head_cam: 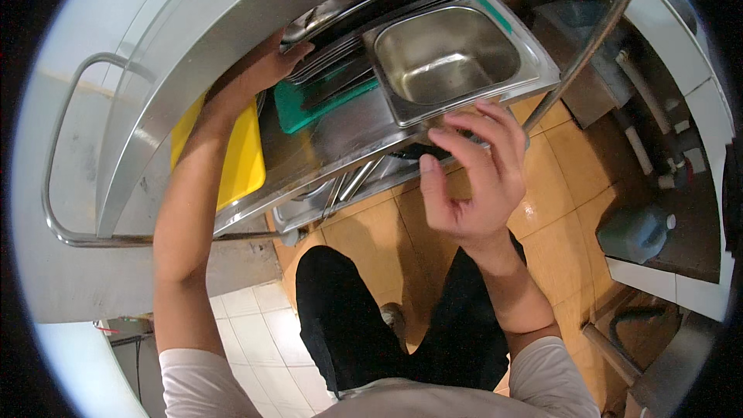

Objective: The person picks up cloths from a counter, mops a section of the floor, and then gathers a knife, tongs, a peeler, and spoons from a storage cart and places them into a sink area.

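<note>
My left hand (276,67) reaches under the upper steel ledge to the left end of some nested metal trays (328,58). Its thumb lies by their rims; the other fingers are partly hidden, so whether it grips them is unclear. My right hand (479,168) holds nothing, its fingers apart and curved just in front of a rectangular stainless steel food pan (450,58). This pan sits on the steel shelf (348,125), its hollow facing up. Beneath the trays and the pan, parts of a green board or tray (290,107) show. A yellow plastic tray or board (244,157) lies below my left forearm.
The upper steel ledge (191,52) curves over the shelf. A lower shelf (290,212) holds metal utensils (360,180). A bent metal tube (603,29) rises at the right. Beyond it are a bluish plastic jug (633,232) and pipes (641,87). Tiled floor (551,186) lies below.
</note>
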A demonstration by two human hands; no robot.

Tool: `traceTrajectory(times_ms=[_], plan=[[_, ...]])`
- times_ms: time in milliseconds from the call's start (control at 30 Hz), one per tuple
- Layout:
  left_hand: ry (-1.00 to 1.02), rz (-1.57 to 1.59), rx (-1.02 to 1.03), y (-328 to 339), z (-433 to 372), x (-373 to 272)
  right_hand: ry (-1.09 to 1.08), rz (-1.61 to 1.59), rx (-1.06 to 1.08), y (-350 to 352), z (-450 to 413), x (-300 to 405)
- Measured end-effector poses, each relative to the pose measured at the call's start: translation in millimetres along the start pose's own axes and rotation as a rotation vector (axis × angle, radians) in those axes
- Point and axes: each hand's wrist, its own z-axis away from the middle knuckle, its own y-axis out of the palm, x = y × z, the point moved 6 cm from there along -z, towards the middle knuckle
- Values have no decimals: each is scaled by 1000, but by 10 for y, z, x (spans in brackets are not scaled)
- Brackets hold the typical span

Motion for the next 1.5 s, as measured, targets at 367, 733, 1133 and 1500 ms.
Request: traceTrajectory(times_ms=[367, 733, 1133, 1500], plan=[[-318, 260, -76, -127, -473, 206, -26, -194, -50, 105, 156, 181], [-351, 177, 47, -39, -684, 410, -1, -305, -12, 76, 184, 220], [-337, 124, 91, -74, -443, 519, -24, -74, 112, 47, -1032, -760], [-245, 47, 167, 1, -370, 591, 102, 496, 725, 1015, -1836, -1737]])
